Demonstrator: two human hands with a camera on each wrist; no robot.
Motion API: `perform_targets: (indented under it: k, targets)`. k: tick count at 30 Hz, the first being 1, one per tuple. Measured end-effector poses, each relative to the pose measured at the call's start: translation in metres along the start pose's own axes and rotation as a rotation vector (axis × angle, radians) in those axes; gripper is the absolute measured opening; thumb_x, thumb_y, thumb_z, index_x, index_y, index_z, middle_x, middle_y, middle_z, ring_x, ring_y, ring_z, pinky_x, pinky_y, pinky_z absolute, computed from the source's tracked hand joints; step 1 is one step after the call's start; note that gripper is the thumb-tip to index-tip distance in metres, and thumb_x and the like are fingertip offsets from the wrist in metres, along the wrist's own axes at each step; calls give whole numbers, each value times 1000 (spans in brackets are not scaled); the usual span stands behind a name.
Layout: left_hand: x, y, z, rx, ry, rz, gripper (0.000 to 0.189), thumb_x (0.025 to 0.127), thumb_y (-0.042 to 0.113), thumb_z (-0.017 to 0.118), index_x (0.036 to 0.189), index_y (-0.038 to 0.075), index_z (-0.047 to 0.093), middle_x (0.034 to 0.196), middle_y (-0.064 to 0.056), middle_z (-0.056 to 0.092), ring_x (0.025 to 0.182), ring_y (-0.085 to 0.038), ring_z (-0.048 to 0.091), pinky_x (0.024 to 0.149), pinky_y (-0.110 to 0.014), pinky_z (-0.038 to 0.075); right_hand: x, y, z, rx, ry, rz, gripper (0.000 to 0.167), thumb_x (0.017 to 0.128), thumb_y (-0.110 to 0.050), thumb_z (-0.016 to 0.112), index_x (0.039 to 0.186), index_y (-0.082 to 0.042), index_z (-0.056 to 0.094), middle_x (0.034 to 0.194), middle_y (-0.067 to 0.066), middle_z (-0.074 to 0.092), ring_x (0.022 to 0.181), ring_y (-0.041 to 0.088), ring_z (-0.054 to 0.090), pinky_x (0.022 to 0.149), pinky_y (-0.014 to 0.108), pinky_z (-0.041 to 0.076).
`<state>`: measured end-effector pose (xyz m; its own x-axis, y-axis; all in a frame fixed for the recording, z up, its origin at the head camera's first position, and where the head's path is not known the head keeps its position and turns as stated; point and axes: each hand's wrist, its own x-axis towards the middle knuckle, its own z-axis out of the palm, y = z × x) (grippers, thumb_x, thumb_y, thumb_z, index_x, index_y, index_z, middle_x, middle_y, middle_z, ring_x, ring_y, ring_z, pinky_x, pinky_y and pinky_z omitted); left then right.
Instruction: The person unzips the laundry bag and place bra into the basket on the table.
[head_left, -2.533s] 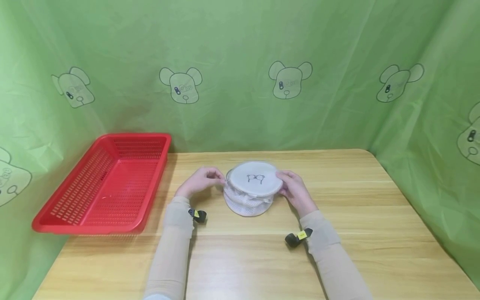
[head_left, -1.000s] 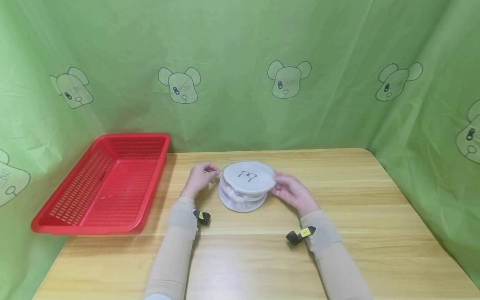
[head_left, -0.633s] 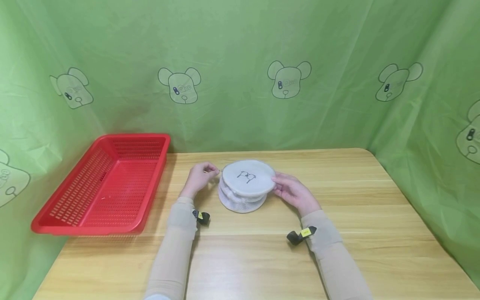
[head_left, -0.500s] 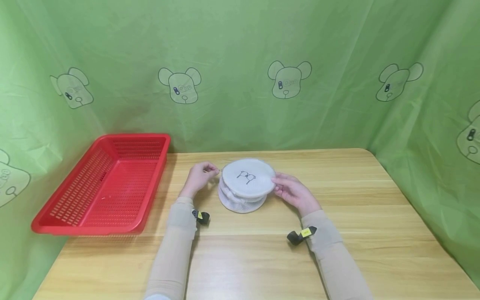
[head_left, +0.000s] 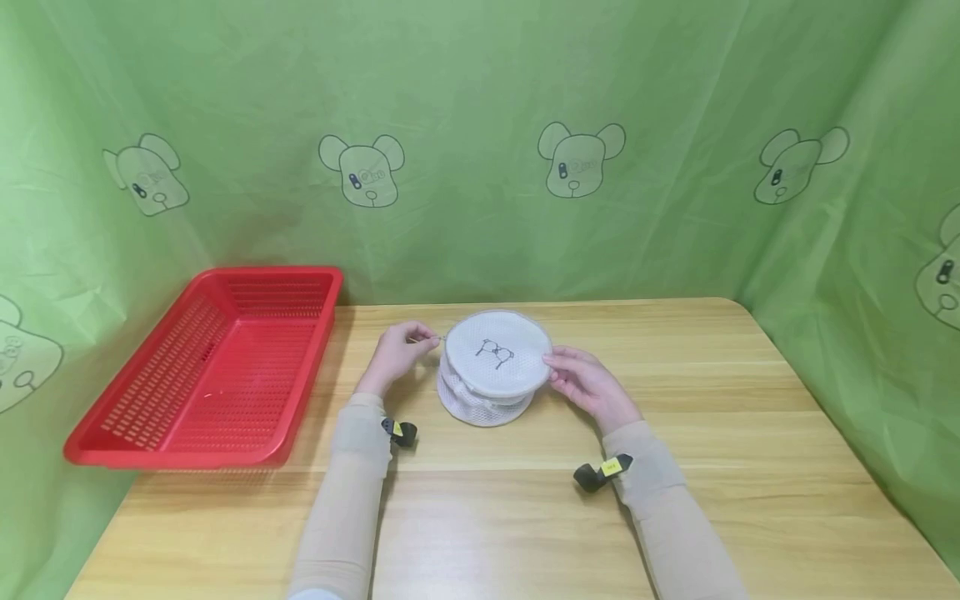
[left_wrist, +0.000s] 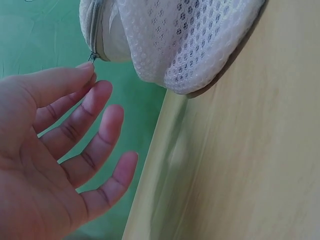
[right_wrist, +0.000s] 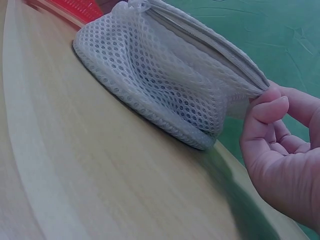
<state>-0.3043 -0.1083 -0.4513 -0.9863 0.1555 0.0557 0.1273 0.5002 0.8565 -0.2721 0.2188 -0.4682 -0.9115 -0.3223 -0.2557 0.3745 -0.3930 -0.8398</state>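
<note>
A round white mesh laundry bag (head_left: 483, 407) stands on the table, its lid (head_left: 501, 329) printed with a dark line drawing of a bra. My left hand (head_left: 396, 354) pinches the small zipper pull (left_wrist: 92, 57) at the bag's left side between thumb and forefinger; its other fingers spread loosely below. On the opposite side, my right hand (head_left: 590, 387) pinches the rim beside the zipper (right_wrist: 210, 41) between thumb and fingers. The lid tilts toward me, and the soft mesh side folds below it.
A red perforated plastic basket (head_left: 255, 367) sits on the left of the wooden table (head_left: 480, 525). Behind and at both sides hangs a green curtain (head_left: 465, 233) with bear-head prints. Each wrist wears a black camera strap.
The bag has shifted slightly left and its lid has turned, then tilted further toward me as the far edge rose. My left hand has moved a little up and left; both hands keep their hold.
</note>
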Motion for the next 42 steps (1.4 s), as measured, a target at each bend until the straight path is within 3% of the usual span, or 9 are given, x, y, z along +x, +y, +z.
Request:
perform_targets:
  k: [16, 27, 37, 42]
  targets:
    - [-1, -3, -4, -4, -51, 53, 16, 90, 22, 69, 100, 10, 69, 97, -8, 69, 92, -20, 61, 85, -35, 48, 1, 1, 4, 57, 57, -18, 14, 95, 6, 49, 96, -4, 58, 79, 0, 59, 66, 6, 55, 60, 14, 50]
    - [-2, -3, -6, -11, -94, 81, 16, 88, 20, 70, 101, 10, 69, 100, -9, 71, 98, -23, 63, 95, -42, 48, 1, 1, 5, 65, 83, -8, 14, 96, 6, 48, 98, -3, 59, 79, 1, 59, 65, 6, 55, 59, 13, 50]
    - [-7, 4, -9, -51, -142, 108, 14, 87, 15, 71, 99, 7, 69, 98, -12, 70, 95, -22, 63, 94, -40, 48, 1, 1, 4, 90, 89, -7, 15, 96, 5, 48, 96, -4, 60, 76, 0, 59, 64, 6, 55, 58, 14, 49]
    - [-5, -1, -9, -64, -162, 111, 14, 87, 15, 72, 98, 9, 70, 97, -9, 71, 94, -21, 63, 95, -40, 48, 0, 0, 4, 92, 90, -13, 14, 96, 5, 49, 98, -4, 59, 76, 0, 59, 64, 6, 55, 59, 13, 49]
